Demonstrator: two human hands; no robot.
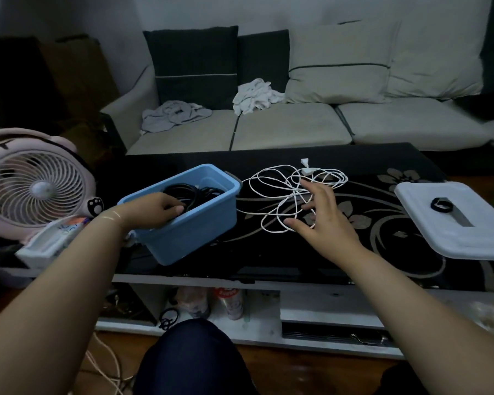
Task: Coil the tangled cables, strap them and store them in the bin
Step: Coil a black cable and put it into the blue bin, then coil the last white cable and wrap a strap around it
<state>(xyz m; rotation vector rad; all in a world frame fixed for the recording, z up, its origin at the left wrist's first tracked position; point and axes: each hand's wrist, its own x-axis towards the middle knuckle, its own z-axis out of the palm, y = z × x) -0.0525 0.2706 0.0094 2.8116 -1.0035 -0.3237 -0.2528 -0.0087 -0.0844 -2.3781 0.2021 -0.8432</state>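
A light blue bin (200,223) stands on the black coffee table (368,266), left of centre. Inside it lies a coiled black cable (194,193). My left hand (154,208) reaches over the bin's near left rim, its fingers curled at the black cable. A tangled white cable (274,192) with a white plug (305,166) sprawls on the table to the right of the bin. My right hand (322,218) hovers over the tangle's right side with fingers spread, holding nothing. A black strap roll (441,205) sits on the white bin lid (468,238) at the right.
A pink desk fan (35,181) stands at the left, with a white box (47,242) in front of it. A sofa with crumpled cloths (254,95) runs behind the table. Bottles sit on the shelf under the table. Loose cords lie on the floor by my knee.
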